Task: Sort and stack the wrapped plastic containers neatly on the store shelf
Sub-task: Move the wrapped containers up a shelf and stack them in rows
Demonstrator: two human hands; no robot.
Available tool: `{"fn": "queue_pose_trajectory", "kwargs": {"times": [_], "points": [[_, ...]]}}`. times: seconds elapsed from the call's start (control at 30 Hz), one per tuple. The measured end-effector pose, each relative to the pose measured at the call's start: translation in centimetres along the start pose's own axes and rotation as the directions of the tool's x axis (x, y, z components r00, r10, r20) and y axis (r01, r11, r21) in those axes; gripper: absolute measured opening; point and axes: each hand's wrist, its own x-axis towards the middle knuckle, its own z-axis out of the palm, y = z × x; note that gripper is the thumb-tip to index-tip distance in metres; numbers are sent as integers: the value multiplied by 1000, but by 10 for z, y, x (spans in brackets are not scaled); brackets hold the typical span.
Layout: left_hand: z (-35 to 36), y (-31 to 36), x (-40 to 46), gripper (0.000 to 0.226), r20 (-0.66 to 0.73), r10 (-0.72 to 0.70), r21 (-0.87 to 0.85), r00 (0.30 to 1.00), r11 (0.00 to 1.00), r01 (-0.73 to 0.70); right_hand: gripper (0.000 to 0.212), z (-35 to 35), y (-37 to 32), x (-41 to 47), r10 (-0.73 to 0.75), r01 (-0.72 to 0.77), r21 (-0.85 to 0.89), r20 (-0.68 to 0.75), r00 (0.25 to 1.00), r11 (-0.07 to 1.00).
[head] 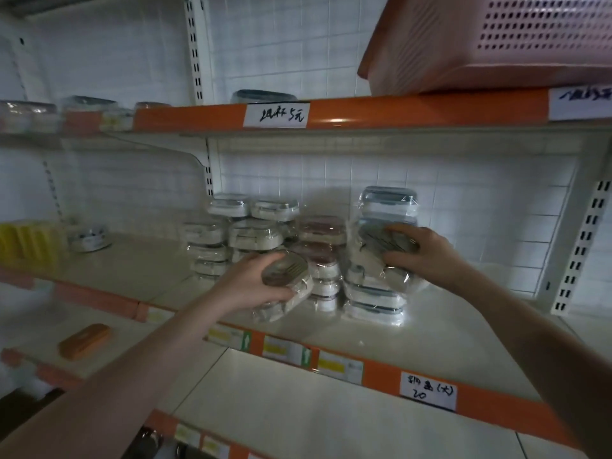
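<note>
Both arms bare, stretched fwd into the far middle. Left hand (253, 281): palm down, fingers curled, thumb on near side, grip closed w/ something held. Right hand (420, 251): higher, to the right, fingers curled, also gripping.

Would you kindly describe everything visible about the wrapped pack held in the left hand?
The wrapped pack looks like a stack of shallow oval dishes with a ribbed, greyish top insert, sealed in clear, crinkled film. It is tilted, its top facing the camera, its lower end near the middle shelf. The left hand grips it, thumb beneath and fingers over the top edge. It sits just before the stacked containers.
</note>
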Motion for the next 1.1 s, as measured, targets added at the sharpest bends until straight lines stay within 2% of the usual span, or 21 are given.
{"fn": "queue_pose_trajectory", "kwargs": {"times": [0.2, 0.33, 0.47, 0.6, 0.77, 0.93, 1.1], "points": [[-6, -15, 34, 82, 62, 103, 25, 993, 994, -104, 51, -19, -16, 38, 29, -30, -30, -35, 999, 999], [-14, -23, 50, 84, 51, 139, 17, 989, 990, -140, 49, -25, -23, 65, 41, -42, -61, -19, 999, 997], [-18, -28, 58, 91, 47, 142, 2, 989, 990, -142, 47, -23, -20, 89, 67, -63, -99, 37, 997, 993], [-15, -36, 64, 82, 39, 154, 15, 987, 988, -155, 49, -20, -11, 104, 90, -77, -139, 87, 992, 987], [-13, -43, 69, 88, 43, 146, 4, 988, 989, -146, 50, -19, 2, 115, 106, -93, -100, 134, 985, 991], [-14, -38, 72, 92, 31, 140, -3, 990, 990, -140, 34, -25, 11, 127, 59, -56, -19, 216, 975, 998], [-12, -40, 73, 83, 32, 146, -14, 989, 989, -145, 28, -27, 24, 129, 17, -22, 26, 154, 988, 999]]}}
